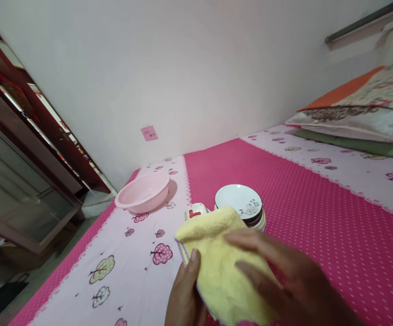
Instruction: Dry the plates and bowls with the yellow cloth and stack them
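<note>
A yellow towel (230,262) with a striped edge hangs low in front of me. My left hand (187,290) grips its left side, thumb on top and fingers underneath. Over the towel's right part, my right hand (284,271) has its fingers apart, touching or just above the cloth, slightly blurred. Whether anything lies beneath the towel is hidden. Just beyond it is a stack of plates with a white, dark-rimmed, flower-patterned plate (239,199) on top. Left of that stack sits a small white dish (196,210) with a red mark, partly covered by the towel.
A pink plastic basin (145,194) rests at the left on the pink and white patterned bedsheet (142,271). Stacked pillows (359,106) lie at the far right. Behind the bed rises a white wall bearing a pink note (149,133). A glass-panelled door (16,181) is on the left.
</note>
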`<state>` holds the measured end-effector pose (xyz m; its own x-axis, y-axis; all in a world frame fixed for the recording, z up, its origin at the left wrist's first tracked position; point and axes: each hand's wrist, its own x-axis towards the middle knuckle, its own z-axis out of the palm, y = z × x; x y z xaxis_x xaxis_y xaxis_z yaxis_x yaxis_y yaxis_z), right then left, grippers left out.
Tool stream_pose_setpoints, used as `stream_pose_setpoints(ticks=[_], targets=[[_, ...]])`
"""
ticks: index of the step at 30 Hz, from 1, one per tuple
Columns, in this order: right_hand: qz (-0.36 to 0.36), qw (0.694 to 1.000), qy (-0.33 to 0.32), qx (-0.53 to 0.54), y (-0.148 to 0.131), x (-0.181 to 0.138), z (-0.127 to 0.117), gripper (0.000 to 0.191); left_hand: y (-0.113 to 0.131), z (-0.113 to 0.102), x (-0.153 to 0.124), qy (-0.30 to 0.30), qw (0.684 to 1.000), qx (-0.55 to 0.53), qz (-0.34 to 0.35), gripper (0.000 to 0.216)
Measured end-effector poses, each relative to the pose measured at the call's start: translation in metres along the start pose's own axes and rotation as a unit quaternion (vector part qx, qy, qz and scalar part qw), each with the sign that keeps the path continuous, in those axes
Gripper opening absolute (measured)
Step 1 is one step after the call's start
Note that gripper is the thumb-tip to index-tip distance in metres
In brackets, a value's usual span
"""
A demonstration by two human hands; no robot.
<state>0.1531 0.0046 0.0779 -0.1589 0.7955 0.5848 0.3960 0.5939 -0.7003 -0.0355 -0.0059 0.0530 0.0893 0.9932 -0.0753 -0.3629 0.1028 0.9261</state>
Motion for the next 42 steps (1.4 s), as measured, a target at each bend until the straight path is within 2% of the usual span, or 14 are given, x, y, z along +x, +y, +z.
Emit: stream_pose_setpoints(ticks=[2,4,7,13,16,22,26,29,32,34,36,38,40,42], targets=[[0.089,0.993,0.079,-0.002,-0.002,0.009,-0.018,0.035,0.000,0.006,0.000,-0.018,0.996,-0.080,-0.023,0.069],[0.138,0.987,0.074,0.022,-0.002,0.016,-0.026,0.048,-0.002,0.011,-0.003,-0.026,0.992,-0.112,-0.051,0.066],[0.160,0.983,0.027,0.080,0.001,0.018,-0.022,0.050,-0.004,0.016,-0.009,-0.037,0.993,-0.089,-0.066,0.065],[0.230,0.955,0.113,0.147,0.018,0.016,-0.019,0.047,0.001,0.011,-0.004,-0.134,0.988,-0.049,-0.054,0.054],[0.234,0.950,0.127,0.164,0.025,0.018,-0.022,0.046,0.004,0.012,-0.004,-0.106,0.991,-0.051,-0.063,0.050],[0.214,0.959,0.095,0.158,0.023,0.018,-0.013,0.045,-0.007,0.017,-0.009,-0.046,0.998,-0.025,-0.033,0.045],[0.179,0.977,0.060,0.101,0.019,0.017,-0.005,0.042,-0.011,0.013,-0.008,-0.005,0.997,0.070,-0.012,0.049],[0.100,0.987,0.128,-0.003,0.013,0.015,-0.005,0.038,-0.006,0.015,-0.010,0.010,0.995,0.104,0.000,0.052],[-0.007,0.978,0.198,-0.065,0.001,0.010,-0.007,0.031,0.005,0.025,-0.015,0.023,0.993,0.116,0.028,0.048],[-0.042,0.989,0.133,-0.038,-0.010,0.005,-0.006,0.032,0.010,0.032,-0.019,0.067,0.980,0.169,0.076,0.045],[-0.032,0.999,0.029,0.001,-0.019,0.001,0.000,0.053,0.012,0.039,-0.023,0.138,0.951,0.243,0.133,0.044],[-0.012,0.999,-0.029,0.019,-0.025,-0.002,0.007,0.074,0.011,0.043,-0.026,0.183,0.924,0.290,0.171,0.047],[-0.013,1.000,-0.022,0.017,-0.025,-0.001,0.011,0.070,0.009,0.046,-0.028,0.182,0.929,0.275,0.165,0.052],[-0.015,1.000,0.006,0.018,-0.021,0.001,0.007,0.049,0.009,0.048,-0.029,0.178,0.953,0.214,0.119,0.055]])
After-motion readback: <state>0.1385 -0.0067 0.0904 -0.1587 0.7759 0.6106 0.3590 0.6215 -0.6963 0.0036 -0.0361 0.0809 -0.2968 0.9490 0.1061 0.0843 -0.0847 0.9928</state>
